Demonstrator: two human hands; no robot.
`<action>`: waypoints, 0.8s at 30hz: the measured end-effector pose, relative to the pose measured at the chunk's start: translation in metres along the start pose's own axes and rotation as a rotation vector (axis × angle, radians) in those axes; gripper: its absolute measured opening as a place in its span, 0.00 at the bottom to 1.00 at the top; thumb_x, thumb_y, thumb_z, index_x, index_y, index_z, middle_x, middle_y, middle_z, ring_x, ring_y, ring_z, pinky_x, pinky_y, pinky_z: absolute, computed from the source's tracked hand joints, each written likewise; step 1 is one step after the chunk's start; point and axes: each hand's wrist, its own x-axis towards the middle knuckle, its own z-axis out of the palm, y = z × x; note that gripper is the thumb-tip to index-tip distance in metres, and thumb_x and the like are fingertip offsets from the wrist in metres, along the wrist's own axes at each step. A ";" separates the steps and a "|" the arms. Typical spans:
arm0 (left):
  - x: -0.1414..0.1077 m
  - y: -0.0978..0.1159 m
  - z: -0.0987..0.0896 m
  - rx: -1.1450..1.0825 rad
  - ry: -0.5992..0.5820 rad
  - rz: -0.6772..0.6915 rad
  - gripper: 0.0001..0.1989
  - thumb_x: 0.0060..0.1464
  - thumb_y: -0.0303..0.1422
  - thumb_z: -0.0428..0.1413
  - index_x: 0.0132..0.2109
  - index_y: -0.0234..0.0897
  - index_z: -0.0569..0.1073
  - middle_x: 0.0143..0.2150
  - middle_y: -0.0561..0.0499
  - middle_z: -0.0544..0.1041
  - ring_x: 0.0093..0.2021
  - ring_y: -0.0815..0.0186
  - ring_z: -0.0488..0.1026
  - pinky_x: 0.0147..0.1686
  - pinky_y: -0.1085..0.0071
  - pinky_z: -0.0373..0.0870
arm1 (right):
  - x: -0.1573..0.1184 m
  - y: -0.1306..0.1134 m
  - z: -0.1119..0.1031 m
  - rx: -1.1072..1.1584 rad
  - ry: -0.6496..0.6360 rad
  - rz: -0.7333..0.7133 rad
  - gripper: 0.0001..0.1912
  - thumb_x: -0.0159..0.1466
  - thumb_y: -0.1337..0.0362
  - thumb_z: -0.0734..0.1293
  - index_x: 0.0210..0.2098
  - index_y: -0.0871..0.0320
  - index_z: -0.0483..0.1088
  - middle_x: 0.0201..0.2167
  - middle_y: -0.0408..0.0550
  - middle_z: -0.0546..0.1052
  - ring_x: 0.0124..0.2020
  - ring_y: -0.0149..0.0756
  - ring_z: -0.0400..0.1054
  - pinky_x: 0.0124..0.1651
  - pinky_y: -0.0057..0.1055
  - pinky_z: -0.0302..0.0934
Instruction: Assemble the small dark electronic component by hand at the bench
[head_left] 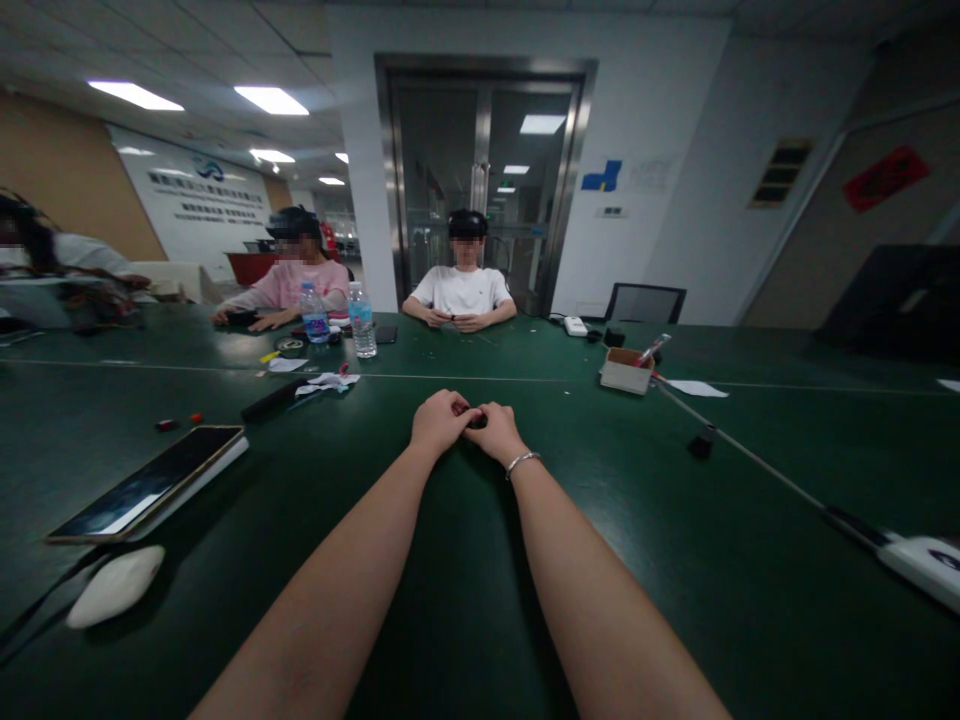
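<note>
In the head view, my left hand (441, 420) and my right hand (496, 430) meet over the middle of the green table (645, 560). The fingers of both are curled, with thumbs and fingertips close together. Something small and dark shows between the fingertips, too small and too covered to name. A silver bracelet (522, 462) circles my right wrist.
To the left lie a phone (150, 485) on a white object, a pale pouch-like thing (116, 587) and crumpled paper (327, 383). Water bottles (362, 320) stand farther back. A small box (627, 372) and a power strip (926, 565) are on the right. People sit opposite.
</note>
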 end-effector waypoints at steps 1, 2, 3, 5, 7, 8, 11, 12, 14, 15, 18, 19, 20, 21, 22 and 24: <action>-0.001 0.001 0.000 0.011 0.008 -0.006 0.12 0.45 0.42 0.59 0.32 0.39 0.75 0.32 0.50 0.73 0.32 0.66 0.69 0.31 0.71 0.62 | 0.000 0.000 0.001 -0.002 0.008 -0.003 0.13 0.50 0.56 0.70 0.27 0.59 0.69 0.30 0.49 0.67 0.39 0.42 0.58 0.39 0.33 0.52; -0.001 0.003 0.001 0.018 0.012 -0.013 0.12 0.45 0.43 0.59 0.31 0.38 0.75 0.32 0.50 0.73 0.32 0.65 0.69 0.31 0.70 0.62 | 0.000 0.000 0.001 -0.003 0.018 -0.003 0.13 0.49 0.56 0.70 0.27 0.59 0.69 0.30 0.49 0.67 0.39 0.42 0.58 0.39 0.33 0.52; -0.001 0.004 0.001 0.020 0.018 -0.023 0.12 0.45 0.43 0.59 0.31 0.38 0.75 0.32 0.49 0.74 0.32 0.65 0.69 0.31 0.70 0.62 | 0.000 0.000 0.002 0.000 0.030 -0.002 0.13 0.49 0.56 0.71 0.26 0.59 0.69 0.30 0.49 0.67 0.39 0.42 0.58 0.39 0.33 0.52; 0.000 0.006 0.001 0.003 0.049 -0.052 0.14 0.45 0.44 0.59 0.31 0.37 0.74 0.32 0.49 0.74 0.32 0.65 0.70 0.32 0.69 0.62 | -0.001 0.000 0.003 0.015 0.056 0.008 0.13 0.48 0.56 0.71 0.25 0.59 0.68 0.29 0.48 0.67 0.39 0.42 0.59 0.39 0.33 0.52; 0.003 0.007 0.001 -0.041 0.106 -0.085 0.16 0.45 0.46 0.59 0.31 0.37 0.74 0.32 0.48 0.74 0.32 0.65 0.70 0.33 0.69 0.62 | -0.001 0.000 0.004 0.036 0.076 0.021 0.14 0.47 0.55 0.72 0.24 0.58 0.68 0.29 0.48 0.67 0.38 0.41 0.59 0.39 0.33 0.52; 0.005 0.006 0.001 -0.071 0.136 -0.103 0.16 0.45 0.46 0.58 0.32 0.37 0.73 0.32 0.48 0.74 0.32 0.65 0.70 0.33 0.69 0.63 | -0.001 0.001 0.004 0.047 0.082 0.023 0.14 0.46 0.55 0.72 0.23 0.58 0.68 0.29 0.47 0.67 0.38 0.41 0.59 0.39 0.32 0.53; 0.010 -0.001 0.003 -0.213 0.170 -0.144 0.18 0.44 0.48 0.58 0.32 0.36 0.73 0.31 0.48 0.75 0.32 0.65 0.71 0.34 0.69 0.64 | -0.002 0.001 0.002 0.075 0.080 0.003 0.14 0.45 0.56 0.73 0.24 0.58 0.69 0.29 0.46 0.68 0.38 0.39 0.59 0.40 0.32 0.53; 0.011 -0.004 0.004 -0.286 0.151 -0.143 0.18 0.44 0.47 0.58 0.32 0.36 0.73 0.30 0.48 0.75 0.31 0.65 0.71 0.34 0.69 0.65 | -0.003 0.001 0.001 0.093 0.069 0.001 0.14 0.44 0.56 0.74 0.24 0.58 0.70 0.29 0.46 0.68 0.38 0.39 0.60 0.40 0.32 0.54; 0.014 -0.011 0.006 -0.444 0.078 -0.114 0.17 0.45 0.46 0.58 0.33 0.35 0.73 0.31 0.48 0.76 0.32 0.66 0.72 0.34 0.70 0.66 | -0.004 0.001 -0.004 0.163 0.014 0.014 0.14 0.44 0.57 0.74 0.25 0.57 0.70 0.29 0.46 0.70 0.38 0.39 0.61 0.40 0.32 0.55; 0.014 -0.014 0.007 -0.510 0.039 -0.096 0.16 0.45 0.45 0.58 0.33 0.35 0.73 0.32 0.48 0.76 0.32 0.66 0.72 0.34 0.71 0.67 | -0.005 0.002 -0.008 0.207 -0.026 0.023 0.14 0.44 0.57 0.74 0.26 0.57 0.71 0.28 0.46 0.70 0.37 0.39 0.61 0.39 0.32 0.55; 0.015 -0.019 0.011 -0.625 -0.066 -0.088 0.16 0.47 0.44 0.56 0.35 0.35 0.71 0.35 0.48 0.76 0.30 0.68 0.72 0.28 0.73 0.66 | -0.002 0.005 -0.033 0.294 -0.104 0.047 0.16 0.44 0.57 0.75 0.28 0.58 0.72 0.27 0.46 0.72 0.34 0.37 0.64 0.36 0.30 0.57; 0.015 -0.019 0.012 -0.653 -0.105 -0.098 0.16 0.49 0.44 0.55 0.36 0.35 0.70 0.35 0.48 0.76 0.28 0.70 0.71 0.26 0.74 0.65 | 0.000 0.008 -0.046 0.300 -0.106 0.054 0.16 0.44 0.57 0.75 0.29 0.58 0.72 0.27 0.46 0.73 0.33 0.36 0.65 0.35 0.30 0.58; 0.015 -0.018 0.012 -0.679 -0.151 -0.111 0.16 0.50 0.44 0.54 0.36 0.35 0.69 0.36 0.48 0.77 0.26 0.71 0.70 0.23 0.75 0.64 | 0.002 0.012 -0.062 0.306 -0.119 0.063 0.15 0.45 0.57 0.74 0.29 0.58 0.72 0.27 0.47 0.74 0.31 0.36 0.66 0.33 0.29 0.58; 0.014 -0.017 0.013 -0.701 -0.201 -0.126 0.15 0.51 0.44 0.53 0.37 0.35 0.68 0.36 0.47 0.77 0.24 0.72 0.69 0.21 0.76 0.63 | 0.004 0.018 -0.080 0.307 -0.118 0.089 0.15 0.46 0.57 0.74 0.29 0.59 0.72 0.27 0.48 0.74 0.30 0.35 0.66 0.33 0.29 0.59; 0.013 -0.016 0.013 -0.712 -0.252 -0.143 0.15 0.52 0.44 0.52 0.37 0.35 0.67 0.37 0.46 0.77 0.23 0.73 0.69 0.20 0.77 0.62 | 0.006 0.026 -0.100 0.278 -0.075 0.135 0.14 0.47 0.57 0.73 0.29 0.59 0.72 0.28 0.49 0.75 0.30 0.35 0.67 0.33 0.29 0.59; 0.011 -0.015 0.013 -0.701 -0.341 -0.182 0.14 0.53 0.43 0.52 0.38 0.36 0.66 0.39 0.46 0.77 0.22 0.74 0.70 0.18 0.79 0.60 | 0.006 0.048 -0.141 0.153 0.098 0.230 0.13 0.51 0.56 0.70 0.30 0.59 0.72 0.30 0.51 0.75 0.30 0.36 0.67 0.33 0.31 0.59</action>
